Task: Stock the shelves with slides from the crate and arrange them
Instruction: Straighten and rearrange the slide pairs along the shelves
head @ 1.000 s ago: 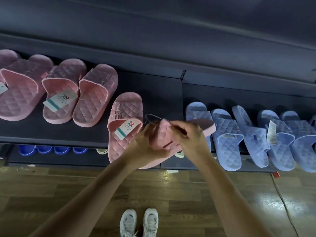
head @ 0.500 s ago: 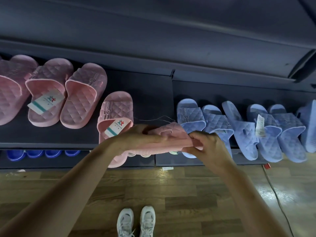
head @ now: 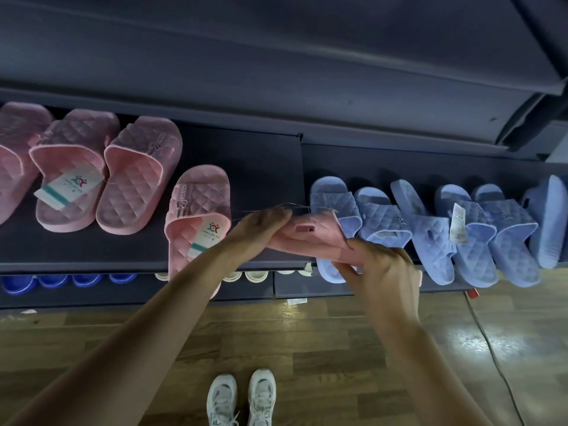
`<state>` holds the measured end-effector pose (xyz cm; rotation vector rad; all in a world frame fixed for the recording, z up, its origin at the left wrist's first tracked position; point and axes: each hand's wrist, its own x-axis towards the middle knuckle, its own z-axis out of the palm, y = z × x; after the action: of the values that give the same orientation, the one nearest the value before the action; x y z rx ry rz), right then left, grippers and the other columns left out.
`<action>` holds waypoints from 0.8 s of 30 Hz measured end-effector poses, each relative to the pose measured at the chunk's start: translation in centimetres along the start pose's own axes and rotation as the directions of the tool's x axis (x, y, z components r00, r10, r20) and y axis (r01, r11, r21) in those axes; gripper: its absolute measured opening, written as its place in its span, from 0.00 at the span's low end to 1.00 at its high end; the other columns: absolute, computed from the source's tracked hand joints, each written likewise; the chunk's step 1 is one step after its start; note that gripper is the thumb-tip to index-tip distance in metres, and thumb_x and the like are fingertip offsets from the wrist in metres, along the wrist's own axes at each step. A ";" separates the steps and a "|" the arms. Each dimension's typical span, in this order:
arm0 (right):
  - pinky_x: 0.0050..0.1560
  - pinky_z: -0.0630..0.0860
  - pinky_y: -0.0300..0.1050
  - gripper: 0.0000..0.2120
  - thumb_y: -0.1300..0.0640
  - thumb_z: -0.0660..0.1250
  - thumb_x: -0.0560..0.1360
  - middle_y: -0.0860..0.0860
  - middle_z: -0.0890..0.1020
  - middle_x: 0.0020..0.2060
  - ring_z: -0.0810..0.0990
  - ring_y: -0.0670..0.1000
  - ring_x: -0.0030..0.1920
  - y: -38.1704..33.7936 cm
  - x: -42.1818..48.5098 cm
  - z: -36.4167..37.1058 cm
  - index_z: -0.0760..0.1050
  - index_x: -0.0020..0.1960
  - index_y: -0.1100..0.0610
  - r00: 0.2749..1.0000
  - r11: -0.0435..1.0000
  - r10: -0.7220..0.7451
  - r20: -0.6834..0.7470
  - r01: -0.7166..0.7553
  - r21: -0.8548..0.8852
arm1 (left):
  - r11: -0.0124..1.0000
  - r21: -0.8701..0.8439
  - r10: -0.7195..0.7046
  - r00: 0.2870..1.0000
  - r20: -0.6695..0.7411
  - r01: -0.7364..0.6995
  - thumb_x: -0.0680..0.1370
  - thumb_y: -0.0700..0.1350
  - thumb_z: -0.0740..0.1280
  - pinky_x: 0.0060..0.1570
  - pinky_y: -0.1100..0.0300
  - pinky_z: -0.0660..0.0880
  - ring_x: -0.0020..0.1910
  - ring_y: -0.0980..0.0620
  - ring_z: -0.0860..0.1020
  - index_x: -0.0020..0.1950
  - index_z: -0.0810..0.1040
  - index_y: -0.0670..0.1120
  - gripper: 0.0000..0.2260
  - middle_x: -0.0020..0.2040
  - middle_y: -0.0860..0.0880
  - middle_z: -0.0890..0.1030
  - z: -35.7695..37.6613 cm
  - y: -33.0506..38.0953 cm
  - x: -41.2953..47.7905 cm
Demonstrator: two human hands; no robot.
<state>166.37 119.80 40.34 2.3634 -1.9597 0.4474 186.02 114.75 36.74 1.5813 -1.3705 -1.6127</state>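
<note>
I see the left hand [head: 258, 232] and right hand [head: 381, 272] both clamped on a smooth, rubbery pink slide [head: 310, 238] over the front edge of the dark shelf [head: 264, 167]. Beyond, a quilted tagged slide [head: 196, 210] lies left, quilted blue slides [head: 430, 229] right.

Arms extended — left grip [head: 261, 232], right grip [head: 381, 272] clenched.
</note>
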 end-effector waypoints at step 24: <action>0.55 0.77 0.57 0.20 0.67 0.68 0.71 0.59 0.79 0.56 0.79 0.60 0.55 -4.1 -0.6 6.7 0.72 0.61 0.66 0.951 0.890 0.023 0.308 -0.160 0.427 | 0.834 0.448 0.499 0.786 -0.365 -0.322 0.75 0.41 0.61 0.55 0.71 0.70 0.53 0.60 0.77 0.59 0.79 0.45 0.14 0.53 0.53 0.81 -3.5 -3.7 -3.6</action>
<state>171.52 119.78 34.39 2.7563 -2.3213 0.6482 191.07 118.22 35.65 1.5723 -1.6472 -0.6687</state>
